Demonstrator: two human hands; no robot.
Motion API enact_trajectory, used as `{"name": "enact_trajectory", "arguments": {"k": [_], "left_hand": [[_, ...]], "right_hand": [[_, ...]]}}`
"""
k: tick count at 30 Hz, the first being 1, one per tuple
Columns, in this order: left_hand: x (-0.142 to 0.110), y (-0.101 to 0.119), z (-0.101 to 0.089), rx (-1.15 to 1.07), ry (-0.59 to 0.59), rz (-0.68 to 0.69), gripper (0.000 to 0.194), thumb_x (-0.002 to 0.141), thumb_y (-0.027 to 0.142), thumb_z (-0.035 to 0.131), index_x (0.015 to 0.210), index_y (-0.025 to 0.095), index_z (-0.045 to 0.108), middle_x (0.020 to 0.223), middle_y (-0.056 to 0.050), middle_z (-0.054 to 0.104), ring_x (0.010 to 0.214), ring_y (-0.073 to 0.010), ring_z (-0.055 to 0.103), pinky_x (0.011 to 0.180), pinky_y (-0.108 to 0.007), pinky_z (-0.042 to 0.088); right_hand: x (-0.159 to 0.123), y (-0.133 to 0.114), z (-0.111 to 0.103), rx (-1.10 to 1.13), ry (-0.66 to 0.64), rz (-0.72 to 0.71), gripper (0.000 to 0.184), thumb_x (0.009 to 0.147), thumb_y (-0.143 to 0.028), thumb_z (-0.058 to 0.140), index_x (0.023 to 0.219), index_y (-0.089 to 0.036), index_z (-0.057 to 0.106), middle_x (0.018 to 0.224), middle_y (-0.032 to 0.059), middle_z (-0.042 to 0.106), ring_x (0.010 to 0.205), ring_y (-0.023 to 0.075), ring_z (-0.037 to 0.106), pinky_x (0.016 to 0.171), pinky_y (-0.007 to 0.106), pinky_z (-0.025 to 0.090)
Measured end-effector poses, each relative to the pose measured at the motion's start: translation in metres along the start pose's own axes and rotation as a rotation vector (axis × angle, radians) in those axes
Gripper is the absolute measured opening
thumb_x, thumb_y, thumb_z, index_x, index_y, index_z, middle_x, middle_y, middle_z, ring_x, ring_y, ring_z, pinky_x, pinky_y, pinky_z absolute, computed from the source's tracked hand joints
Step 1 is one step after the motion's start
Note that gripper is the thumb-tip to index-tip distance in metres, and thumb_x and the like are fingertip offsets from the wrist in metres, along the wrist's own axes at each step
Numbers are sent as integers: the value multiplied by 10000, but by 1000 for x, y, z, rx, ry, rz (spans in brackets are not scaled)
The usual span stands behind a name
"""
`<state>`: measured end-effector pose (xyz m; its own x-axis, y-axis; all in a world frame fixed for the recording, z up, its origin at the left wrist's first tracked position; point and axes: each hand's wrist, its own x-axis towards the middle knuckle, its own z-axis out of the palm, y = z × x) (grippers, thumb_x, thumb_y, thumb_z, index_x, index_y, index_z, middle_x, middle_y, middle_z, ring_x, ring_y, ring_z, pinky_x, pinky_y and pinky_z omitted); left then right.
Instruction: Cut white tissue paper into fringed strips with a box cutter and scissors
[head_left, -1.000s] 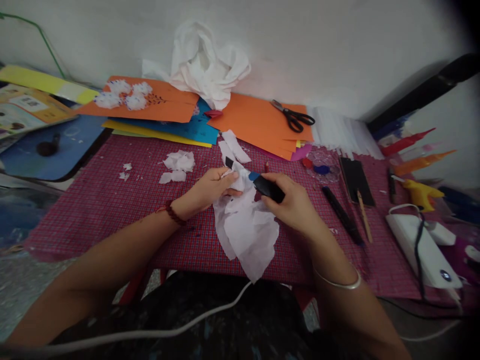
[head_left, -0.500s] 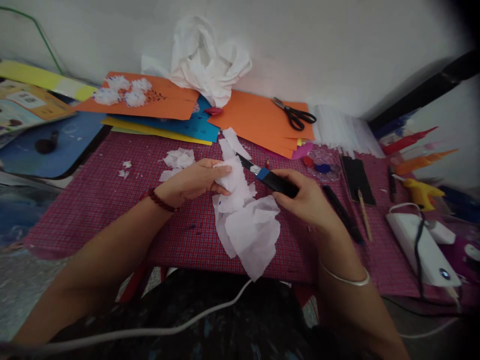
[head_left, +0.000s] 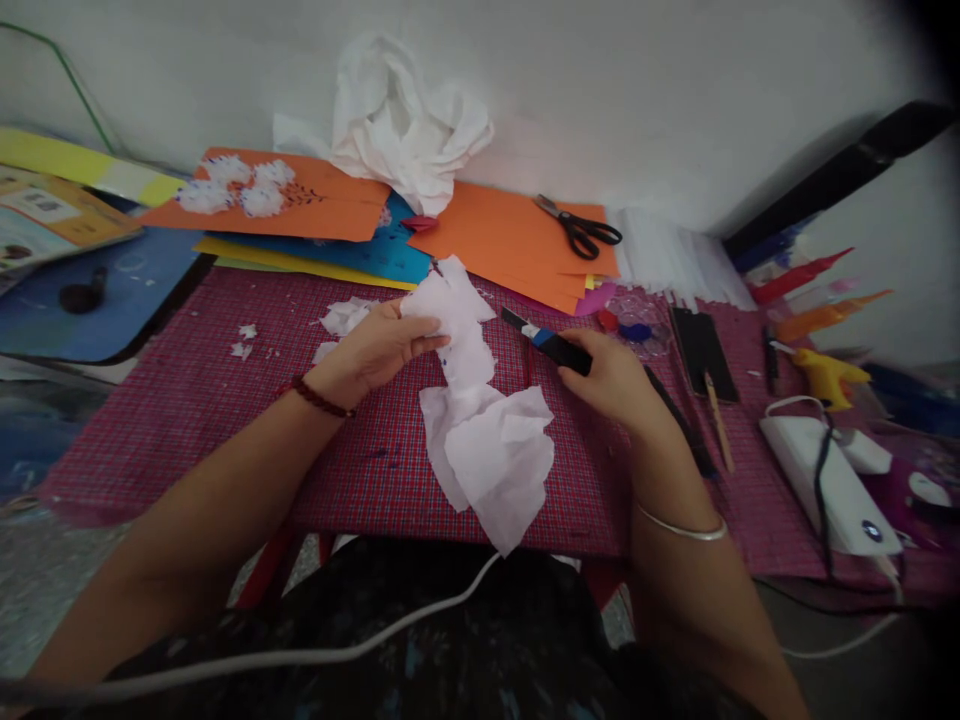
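My left hand (head_left: 390, 345) pinches a torn-edged piece of white tissue paper (head_left: 459, 325) between thumb and fingers. A utility knife (head_left: 551, 345) with a black and blue handle lies in the grip of my right hand (head_left: 611, 375); its dark blade points left, a short way off the paper. Crumpled white tissue sheets (head_left: 501, 455) lie on the checked tablecloth (head_left: 360, 475) just below the held piece. More tissue scraps (head_left: 346, 316) rest behind my left hand, partly hidden by it.
Orange sheets (head_left: 495, 235) lie at the back with black-handled scissors (head_left: 581, 228) on them. White tissue flowers (head_left: 262, 190) sit on another orange sheet (head_left: 337, 200). A big crumpled tissue (head_left: 405, 120) leans on the wall. A white power bank (head_left: 829, 485), a yellow glue gun (head_left: 829, 375) and cables are at right.
My right hand has drawn the knife back to the right, away from the paper. The held tissue now lies more spread out, and my left hand has shifted slightly left.
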<state>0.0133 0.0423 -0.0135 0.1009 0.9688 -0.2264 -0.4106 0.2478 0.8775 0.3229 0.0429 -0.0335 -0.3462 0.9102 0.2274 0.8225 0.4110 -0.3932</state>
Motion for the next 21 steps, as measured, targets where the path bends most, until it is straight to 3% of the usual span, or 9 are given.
{"name": "enact_trajectory", "arguments": {"k": [5, 10, 14, 18, 21], "left_hand": [[1, 1, -2, -10, 68, 36, 130, 741, 82, 750, 836, 162, 709, 818, -15, 756, 699, -127, 693, 626, -233, 590], [-1, 1, -2, -43, 15, 37, 138, 774, 120, 742, 883, 194, 700, 765, 5, 741, 595, -100, 639, 462, -182, 433], [-1, -2, -2, -101, -25, -19, 105, 797, 132, 714, 877, 200, 704, 767, 7, 753, 598, -109, 647, 496, -203, 458], [-2, -4, -1, -130, -46, -64, 94, 808, 148, 724, 887, 199, 716, 801, 1, 768, 634, -119, 674, 552, -220, 517], [-7, -5, 4, -127, -59, -92, 86, 810, 127, 712, 872, 187, 715, 792, 1, 760, 635, -124, 679, 563, -231, 543]], "right_hand": [[1, 4, 8, -14, -31, -8, 467, 773, -172, 614, 1235, -166, 687, 1206, 146, 757, 1109, 362, 708, 987, 553, 552], [2, 5, 12, -37, -26, -29, 452, 777, -157, 605, 1223, -158, 679, 1188, 149, 739, 1122, 352, 682, 1005, 542, 536], [4, 2, 13, -30, -13, -44, 386, 784, -151, 593, 1154, -148, 702, 1129, 162, 729, 1092, 358, 673, 1003, 563, 523], [2, -19, 13, 268, 164, -15, 249, 857, -194, 602, 1085, -223, 696, 1098, 92, 737, 1062, 290, 692, 963, 497, 556], [-3, -41, 17, 573, 83, 12, 219, 922, -292, 610, 1124, -233, 672, 1097, 75, 745, 1023, 246, 716, 919, 434, 583]]}}
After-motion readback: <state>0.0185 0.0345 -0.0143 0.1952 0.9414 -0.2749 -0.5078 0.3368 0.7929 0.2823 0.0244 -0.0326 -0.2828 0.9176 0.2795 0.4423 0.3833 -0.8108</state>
